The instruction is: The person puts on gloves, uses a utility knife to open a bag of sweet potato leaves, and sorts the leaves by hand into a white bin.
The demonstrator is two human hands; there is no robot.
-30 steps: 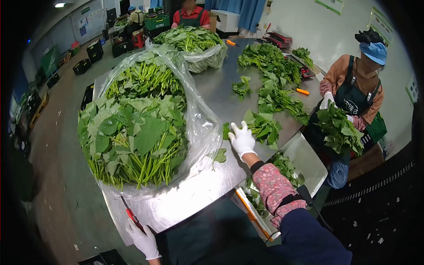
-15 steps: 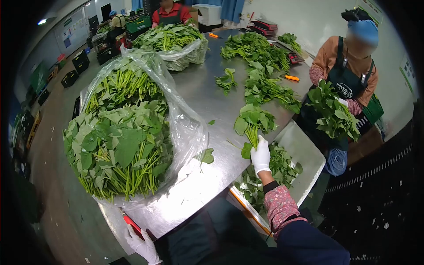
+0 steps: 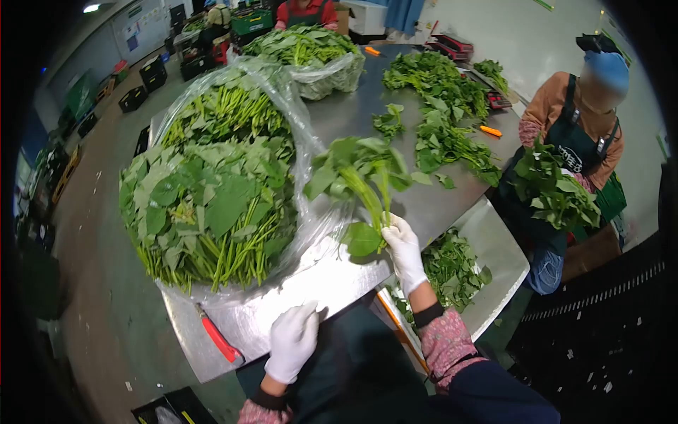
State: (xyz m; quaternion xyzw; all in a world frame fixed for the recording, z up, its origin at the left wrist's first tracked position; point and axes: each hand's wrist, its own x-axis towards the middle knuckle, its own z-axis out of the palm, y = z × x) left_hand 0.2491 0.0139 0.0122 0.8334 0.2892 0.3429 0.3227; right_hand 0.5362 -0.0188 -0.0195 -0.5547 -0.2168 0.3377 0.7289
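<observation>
My right hand [image 3: 405,247], in a white glove, grips the stems of a small bunch of leafy greens [image 3: 364,180] raised above the metal table's near edge. My gloved left hand [image 3: 293,343] is empty, fingers loosely extended, just over the front edge. To its left a red-handled knife [image 3: 220,339] lies on the table [image 3: 332,275]. Beyond it, a clear plastic bag [image 3: 305,152] lies open around a big heap of bundled greens [image 3: 212,205], stems and leaves showing.
Below the table's right edge stands a white bin [image 3: 498,258] with loose greens. More greens [image 3: 452,106], an orange-handled tool [image 3: 491,131] and red scales [image 3: 450,46] are farther back. Another bagged heap [image 3: 304,53] stands behind. A co-worker [image 3: 575,141] at the right holds greens.
My left hand has let go of the red-handled knife, now on the table, and moved right. My right hand has brought the greens up and to the left. The view has shifted slightly.
</observation>
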